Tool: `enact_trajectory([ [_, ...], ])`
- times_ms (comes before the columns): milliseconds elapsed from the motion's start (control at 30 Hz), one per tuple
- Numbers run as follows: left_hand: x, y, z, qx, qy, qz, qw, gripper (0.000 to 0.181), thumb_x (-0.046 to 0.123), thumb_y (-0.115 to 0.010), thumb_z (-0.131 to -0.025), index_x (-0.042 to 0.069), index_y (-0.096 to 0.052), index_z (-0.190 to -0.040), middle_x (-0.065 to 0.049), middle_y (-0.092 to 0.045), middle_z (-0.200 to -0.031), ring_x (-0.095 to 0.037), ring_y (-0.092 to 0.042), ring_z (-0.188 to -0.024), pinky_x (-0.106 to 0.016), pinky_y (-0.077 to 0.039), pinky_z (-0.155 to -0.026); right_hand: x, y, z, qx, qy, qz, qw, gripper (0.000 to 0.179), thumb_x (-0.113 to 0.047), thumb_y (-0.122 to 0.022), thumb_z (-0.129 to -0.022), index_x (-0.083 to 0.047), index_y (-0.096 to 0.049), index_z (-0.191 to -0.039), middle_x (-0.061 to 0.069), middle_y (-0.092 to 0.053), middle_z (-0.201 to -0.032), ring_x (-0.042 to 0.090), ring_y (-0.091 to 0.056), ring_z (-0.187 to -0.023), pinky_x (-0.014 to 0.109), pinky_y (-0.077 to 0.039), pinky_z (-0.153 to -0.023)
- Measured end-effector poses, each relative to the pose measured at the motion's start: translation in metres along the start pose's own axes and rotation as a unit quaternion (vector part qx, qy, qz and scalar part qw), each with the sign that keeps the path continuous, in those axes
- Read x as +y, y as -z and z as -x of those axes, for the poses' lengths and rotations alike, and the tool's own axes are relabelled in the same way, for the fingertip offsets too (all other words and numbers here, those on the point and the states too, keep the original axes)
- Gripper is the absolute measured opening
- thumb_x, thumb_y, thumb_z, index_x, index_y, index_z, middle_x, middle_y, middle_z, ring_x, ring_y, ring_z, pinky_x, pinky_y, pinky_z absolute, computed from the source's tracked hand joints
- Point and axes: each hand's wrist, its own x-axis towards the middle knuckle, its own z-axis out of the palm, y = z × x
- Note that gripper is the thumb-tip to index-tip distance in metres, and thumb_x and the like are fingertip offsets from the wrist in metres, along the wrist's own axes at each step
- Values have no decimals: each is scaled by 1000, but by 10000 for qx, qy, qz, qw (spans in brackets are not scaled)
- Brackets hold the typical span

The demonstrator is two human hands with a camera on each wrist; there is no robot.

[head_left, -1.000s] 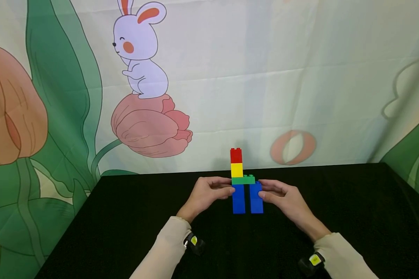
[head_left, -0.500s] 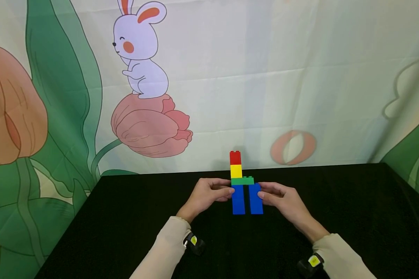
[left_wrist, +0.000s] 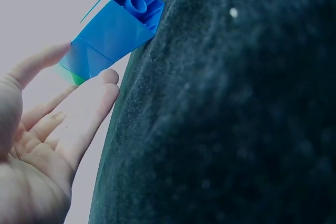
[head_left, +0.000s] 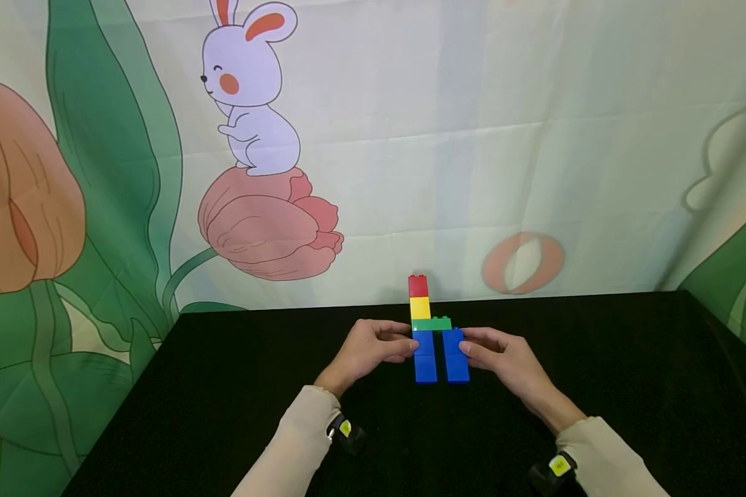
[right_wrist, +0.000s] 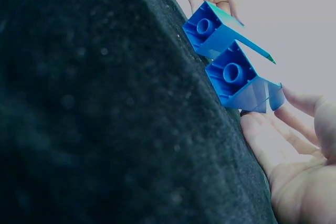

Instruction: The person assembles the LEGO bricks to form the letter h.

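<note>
A toy-brick build stands between my hands in the head view. A red brick (head_left: 418, 286) tops a yellow brick (head_left: 419, 308), both over the left end of a flat green brick (head_left: 432, 324). Below are a left blue brick stack (head_left: 425, 366) and a right blue brick stack (head_left: 456, 359), a narrow gap between them. My left hand (head_left: 365, 347) pinches the left stack near its top, thumb in front. With thumb and fingers my right hand (head_left: 503, 354) pinches the right stack's upper part. Both stacks' hollow undersides show in the right wrist view, the right stack's (right_wrist: 232, 73) being nearer.
A black cloth-covered table (head_left: 249, 428) spreads around the build. Behind its back edge hangs a pale printed curtain (head_left: 398, 152) with a rabbit and tulips. Black wrist cameras (head_left: 347, 433) sit below each sleeve cuff.
The build's top has sunk lower in the head view and tips backward, while the blue feet shift slightly toward me. My right hand has moved slightly down and left with it.
</note>
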Motion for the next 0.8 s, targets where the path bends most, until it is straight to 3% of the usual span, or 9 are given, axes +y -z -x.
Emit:
enact_trajectory([
  [267,0,-2,0,8,99,-54,9999,47,15,-78,-99,-7,-64,-138,-16,-77,-114,-28,-77,-103,-37,-63,-88,0,0,0,-87,-67,21,9999,66,-43,-73,-100,-8,-54,-151,19,-60,-145,31,-64,-127,47,-54,-106],
  [567,0,-2,1,20,194,-90,9998,48,16,-79,-99,-6,-64,-139,-16,-77,-116,-28,-77,-103,-37,-63,-89,1,1,0,-108,-112,325,9994,67,-48,-73,-98,-12,-55,-152,17,-58,-149,35,-57,-134,62,-43,-112],
  [800,0,-3,1,78,292,-46,9995,46,14,-78,-99,-6,-65,-137,-16,-77,-115,-28,-77,-103,-37,-63,-89,1,1,-1,-176,-118,353,9992,68,-47,-74,-97,-11,-55,-152,17,-58,-150,36,-57,-135,62,-42,-114],
])
